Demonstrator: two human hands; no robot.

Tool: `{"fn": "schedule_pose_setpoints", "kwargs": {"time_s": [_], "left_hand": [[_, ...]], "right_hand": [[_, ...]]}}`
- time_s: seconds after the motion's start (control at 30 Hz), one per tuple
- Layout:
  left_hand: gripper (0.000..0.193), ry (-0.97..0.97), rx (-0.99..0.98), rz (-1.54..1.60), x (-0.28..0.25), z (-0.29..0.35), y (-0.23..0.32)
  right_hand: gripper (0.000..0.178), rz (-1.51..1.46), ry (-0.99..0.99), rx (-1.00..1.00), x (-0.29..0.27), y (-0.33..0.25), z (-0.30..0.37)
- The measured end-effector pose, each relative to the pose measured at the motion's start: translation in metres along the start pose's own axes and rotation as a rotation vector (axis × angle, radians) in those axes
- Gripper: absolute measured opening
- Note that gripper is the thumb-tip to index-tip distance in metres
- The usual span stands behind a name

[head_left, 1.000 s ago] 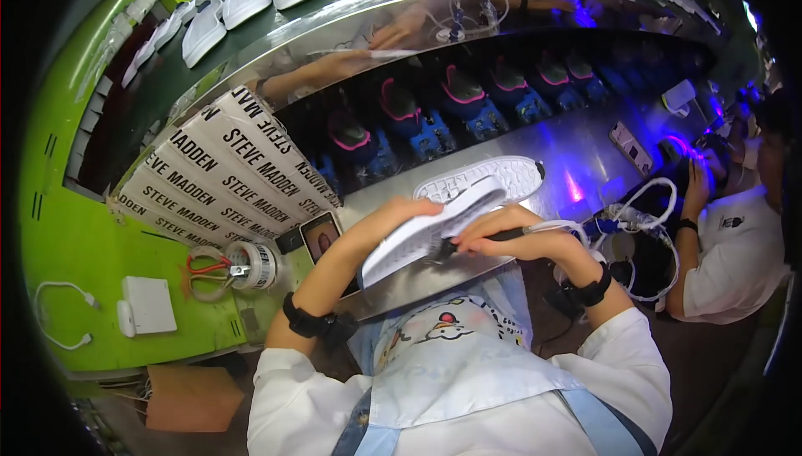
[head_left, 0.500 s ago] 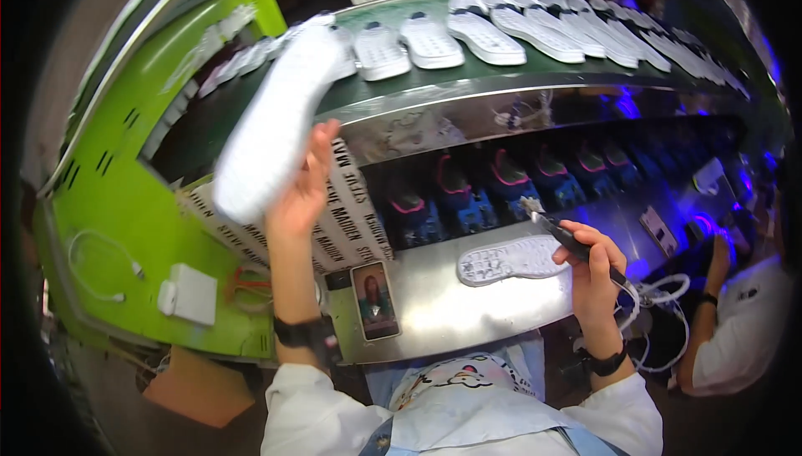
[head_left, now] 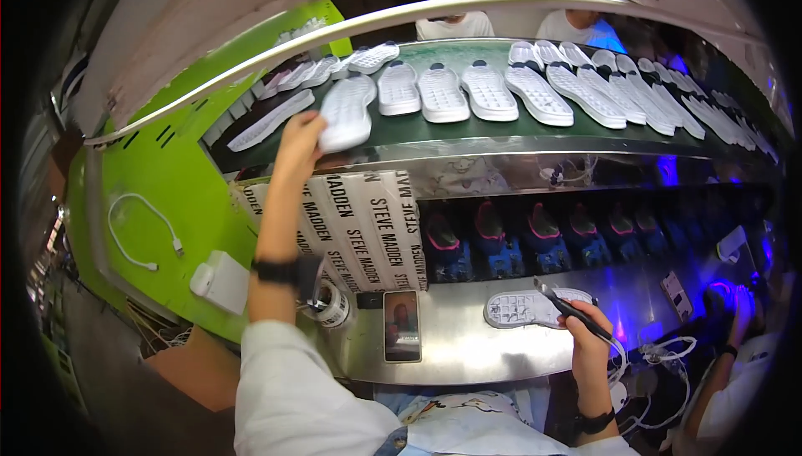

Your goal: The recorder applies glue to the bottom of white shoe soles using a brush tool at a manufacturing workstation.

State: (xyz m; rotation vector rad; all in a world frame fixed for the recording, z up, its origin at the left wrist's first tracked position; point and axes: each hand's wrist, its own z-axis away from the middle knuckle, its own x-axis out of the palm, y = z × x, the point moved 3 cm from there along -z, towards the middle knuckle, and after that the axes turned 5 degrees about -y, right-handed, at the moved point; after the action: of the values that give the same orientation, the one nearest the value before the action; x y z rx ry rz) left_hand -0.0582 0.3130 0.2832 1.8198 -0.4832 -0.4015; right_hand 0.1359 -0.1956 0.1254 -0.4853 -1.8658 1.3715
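My left hand point(head_left: 301, 147) reaches up to the green belt. Its fingers are closed on the left edge of a white shoe sole point(head_left: 348, 109), which is over the belt's near edge at the left end of a row of similar soles. My right hand point(head_left: 587, 335) grips a slim black pen-like tool point(head_left: 576, 309) with a pale cable trailing from its back end. Under the tool's tip, another white sole point(head_left: 522, 309) lies flat on the metal worktop, its gridded face up. The tool and my fingers cover part of that sole.
White soles point(head_left: 491, 93) line the green belt point(head_left: 401, 134). Dark shoes with pink collars point(head_left: 547, 226) stand on the shelf below. A phone point(head_left: 402, 326), a printed box point(head_left: 359, 230) and a cup point(head_left: 332, 307) are on the metal worktop point(head_left: 451, 356). A co-worker's arm point(head_left: 727, 364) is at right.
My left hand has carried the sole up and away from me to the belt row. My right hand still holds the tool, now lower over the worktop sole. The whole view has shifted.
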Motion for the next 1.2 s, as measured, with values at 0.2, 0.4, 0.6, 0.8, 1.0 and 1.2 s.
{"fn": "schedule_pose_setpoints", "kwargs": {"time_s": [0.2, 0.4, 0.6, 0.8, 1.0, 1.2], "left_hand": [[0.063, -0.118, -0.262, 1.102, 0.078, 0.232, -0.052], [0.070, -0.554, -0.637, 1.291, 0.202, 0.329, -0.150], [0.061, -0.308, -0.848, 1.304, 0.213, 0.333, -0.267], [0.073, -0.719, -0.708, 1.529, 0.244, 0.308, -0.181], [0.078, -0.831, -0.755, 1.413, 0.227, 0.278, -0.176], [0.046, -0.880, -1.133, 0.871, 0.241, 0.263, -0.153]], "right_hand": [[0.027, -0.013, -0.318, 0.058, 0.032, 0.001, -0.010], [0.024, 0.048, -0.421, 0.127, 0.064, 0.026, -0.005], [0.025, 0.665, -0.524, -0.629, 0.071, 0.031, 0.024], [0.023, 0.665, -0.585, -0.490, 0.077, 0.027, 0.035], [0.024, 0.445, -0.857, -0.193, 0.069, 0.041, 0.017], [0.026, 0.420, -0.941, 0.050, 0.067, 0.029, -0.003]]}}
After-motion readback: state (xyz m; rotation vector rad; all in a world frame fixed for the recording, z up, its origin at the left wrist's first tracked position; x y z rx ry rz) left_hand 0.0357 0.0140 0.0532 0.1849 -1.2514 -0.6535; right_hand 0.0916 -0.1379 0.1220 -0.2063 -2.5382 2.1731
